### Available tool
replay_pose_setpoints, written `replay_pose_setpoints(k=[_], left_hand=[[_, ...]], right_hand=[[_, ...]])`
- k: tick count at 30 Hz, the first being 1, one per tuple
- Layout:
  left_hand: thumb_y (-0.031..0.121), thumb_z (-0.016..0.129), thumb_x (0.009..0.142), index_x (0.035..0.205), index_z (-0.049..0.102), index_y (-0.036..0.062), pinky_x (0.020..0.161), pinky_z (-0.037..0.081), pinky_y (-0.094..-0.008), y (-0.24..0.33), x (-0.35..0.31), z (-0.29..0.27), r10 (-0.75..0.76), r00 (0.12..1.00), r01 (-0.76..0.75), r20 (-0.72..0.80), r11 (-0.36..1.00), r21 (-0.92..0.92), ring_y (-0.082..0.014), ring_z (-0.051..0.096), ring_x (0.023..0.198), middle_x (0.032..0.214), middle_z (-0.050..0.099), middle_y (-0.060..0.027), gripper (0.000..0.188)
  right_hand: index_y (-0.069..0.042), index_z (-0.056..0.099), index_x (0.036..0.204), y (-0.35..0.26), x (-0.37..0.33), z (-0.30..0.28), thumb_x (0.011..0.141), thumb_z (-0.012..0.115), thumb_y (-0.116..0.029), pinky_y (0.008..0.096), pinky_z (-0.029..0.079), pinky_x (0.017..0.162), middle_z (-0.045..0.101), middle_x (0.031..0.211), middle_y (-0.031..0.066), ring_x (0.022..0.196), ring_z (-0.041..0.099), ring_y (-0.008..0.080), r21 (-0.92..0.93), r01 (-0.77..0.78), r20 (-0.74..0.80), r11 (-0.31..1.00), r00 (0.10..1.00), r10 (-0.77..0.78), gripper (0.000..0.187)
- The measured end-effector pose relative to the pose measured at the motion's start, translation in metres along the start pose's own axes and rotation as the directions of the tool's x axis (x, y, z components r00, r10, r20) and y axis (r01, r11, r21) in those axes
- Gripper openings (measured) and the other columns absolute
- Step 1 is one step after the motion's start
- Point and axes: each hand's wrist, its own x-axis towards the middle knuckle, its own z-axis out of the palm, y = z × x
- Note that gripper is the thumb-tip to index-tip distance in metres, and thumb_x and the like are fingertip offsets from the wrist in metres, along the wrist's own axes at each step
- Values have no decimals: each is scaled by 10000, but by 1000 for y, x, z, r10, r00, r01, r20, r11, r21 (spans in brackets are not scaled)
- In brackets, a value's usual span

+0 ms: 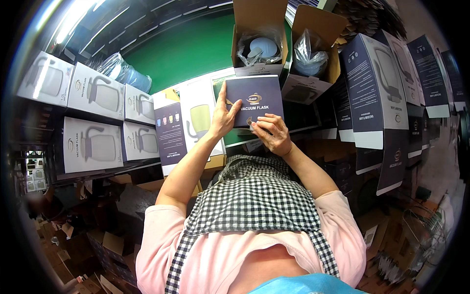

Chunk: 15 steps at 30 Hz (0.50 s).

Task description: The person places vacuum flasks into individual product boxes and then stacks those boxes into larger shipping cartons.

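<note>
Dark box (249, 88) at the near side of the green table (191, 51), left hand (223, 115) spread across its left part, right hand (275, 134) curled at its near edge, pinch unclear; lopsided pressing could tip or dent it.

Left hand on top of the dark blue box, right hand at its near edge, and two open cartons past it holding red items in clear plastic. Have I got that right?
Not quite: the items in the open cartons are light blue, not red, as the head view shows. The rest stands.
</note>
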Motion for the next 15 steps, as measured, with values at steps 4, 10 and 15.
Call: replay_pose_setpoints(k=[4,10,15], left_hand=[[249,633,956,1538,176,10,1113,352,-403,-7,0,0,4,1000,-4,-6,999,33,-363,427,1351,1465,388,-301,778],[260,632,956,1536,189,10,1122,338,-404,-1,-1,1,-16,1000,16,-3,1000,9,-365,415,1361,1472,381,-304,772],[262,634,955,1539,184,12,1123,334,-398,-7,-1,1,11,1000,-10,-18,1000,17,-361,404,1369,1480,375,-298,779]], right_hand=[[-19,716,1031,1,-2,2,781,737,-73,385,533,888,647,1008,43,968,651,205,39,10,-10,999,1000,-9,256],[-12,720,984,6,-2,-2,782,701,-73,366,535,856,660,993,51,951,658,207,60,58,-4,996,998,-58,212],[-12,720,970,5,-4,-3,774,695,-71,367,519,849,667,994,53,945,660,210,83,36,16,996,999,-38,206]])
